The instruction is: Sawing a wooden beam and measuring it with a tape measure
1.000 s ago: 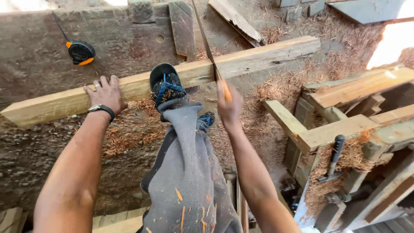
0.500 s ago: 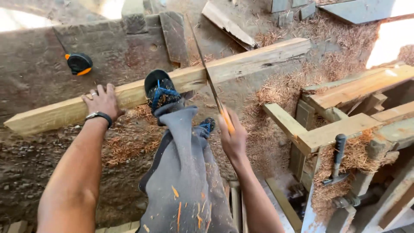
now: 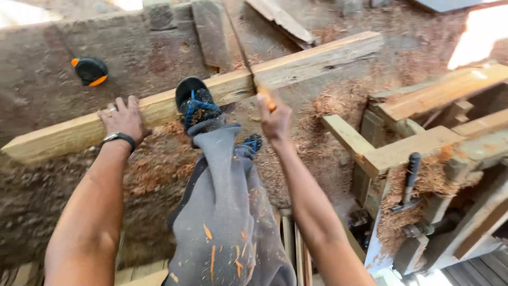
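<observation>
A long pale wooden beam (image 3: 312, 61) lies slanted across a dark, dusty workbench (image 3: 47, 90). My left hand (image 3: 123, 117), with a watch on the wrist, presses flat on the beam's left part. My foot in a dark sandal with blue straps (image 3: 193, 104) stands on the beam beside it, the grey paint-flecked trouser leg (image 3: 225, 212) below. My right hand (image 3: 273, 117) grips the orange handle of a hand saw (image 3: 241, 45), whose thin blade crosses the beam just right of the foot.
A black and orange tape measure (image 3: 90, 70) lies on the bench at the upper left. Sawdust and shavings (image 3: 333, 106) cover the ground. Stacked timber pieces (image 3: 418, 143) and a clamp-like tool (image 3: 408, 180) stand at the right. Loose planks (image 3: 280, 21) lie at the top.
My right hand and the saw have moved up and forward along the cut after having drawn back half a second ago. Left hand and foot stay on the beam.
</observation>
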